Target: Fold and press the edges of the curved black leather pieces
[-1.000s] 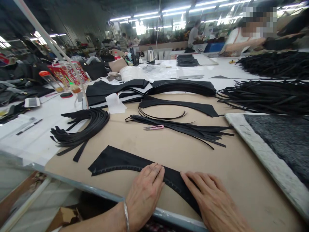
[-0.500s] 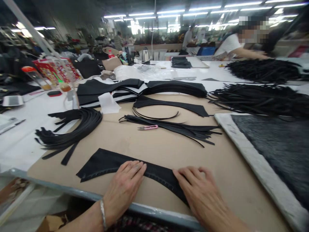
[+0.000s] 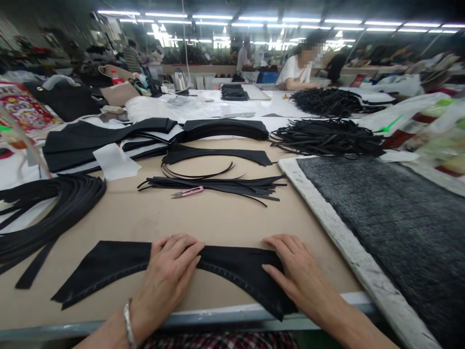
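Two bare hands rest on a curved black piece [image 3: 230, 259] that lies flat along the lower part of the frame, from the lower left to just right of centre, on a beige tabletop [image 3: 203, 223]. Small pale marks run along its concave lower edge.

The left hand [image 3: 172, 266], with a silver bracelet [image 3: 128, 322] at the wrist, lies palm down across the middle of the piece, unclenched, its fingers together and outstretched. The right hand [image 3: 303, 266] is spread over the piece's right end, thumb apart from the fingers; the fingertips reach the upper edge, and whether they press or pinch cannot be told.

Near the centre of the frame, snips [image 3: 188, 192] with a pink handle lie against a bundle of thin black strips [image 3: 225, 182]. Just above that bundle is another curved black piece [image 3: 218, 154], and beyond it a stack of similar pieces [image 3: 225, 132]. A white paper scrap [image 3: 115, 162] lies left of these.

At the left edge, a bent bunch of black straps [image 3: 72, 211] is partly cut off by the frame. A dark grey slab [image 3: 381, 208] with a whitish border fills the right side, below a tangled pile of black strips [image 3: 327, 138]. In the upper right, a person in a white top [image 3: 290, 72] is behind a second pile [image 3: 323, 101].
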`<state>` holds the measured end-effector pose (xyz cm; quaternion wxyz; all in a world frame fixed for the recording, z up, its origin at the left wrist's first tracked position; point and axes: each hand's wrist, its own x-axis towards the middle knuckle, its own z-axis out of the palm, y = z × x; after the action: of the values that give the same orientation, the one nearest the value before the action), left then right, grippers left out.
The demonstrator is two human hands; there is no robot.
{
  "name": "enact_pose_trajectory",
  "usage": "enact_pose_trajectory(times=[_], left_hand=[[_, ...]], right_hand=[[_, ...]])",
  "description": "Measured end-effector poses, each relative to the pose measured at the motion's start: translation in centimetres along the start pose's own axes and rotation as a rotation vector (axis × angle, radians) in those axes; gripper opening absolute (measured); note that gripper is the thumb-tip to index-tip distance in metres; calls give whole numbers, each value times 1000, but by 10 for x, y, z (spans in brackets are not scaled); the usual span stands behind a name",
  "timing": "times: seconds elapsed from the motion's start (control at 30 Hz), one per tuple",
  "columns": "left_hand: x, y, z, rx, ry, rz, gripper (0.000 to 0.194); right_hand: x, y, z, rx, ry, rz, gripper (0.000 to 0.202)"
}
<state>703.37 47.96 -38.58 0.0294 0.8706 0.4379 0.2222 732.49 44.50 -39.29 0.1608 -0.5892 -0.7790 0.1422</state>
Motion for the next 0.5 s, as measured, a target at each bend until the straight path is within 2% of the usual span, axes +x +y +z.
enact_pose_trajectory(times=[0.13,0.23,0.37,0.5], left_hand=[[36,40,19,-193,-148,-12,27],[57,63,32,-230,-276,-15,22],[74,79,46,-168,-336,61,18],[80,83,58,-88,-341,161,11]], right_hand=[[-3,0,-4,49,11,53,38],[-1,-2,-4,74,8,76,38],[-3,-2,-2,92,41,105,37],[-6,0,3,107,87,145,40]])
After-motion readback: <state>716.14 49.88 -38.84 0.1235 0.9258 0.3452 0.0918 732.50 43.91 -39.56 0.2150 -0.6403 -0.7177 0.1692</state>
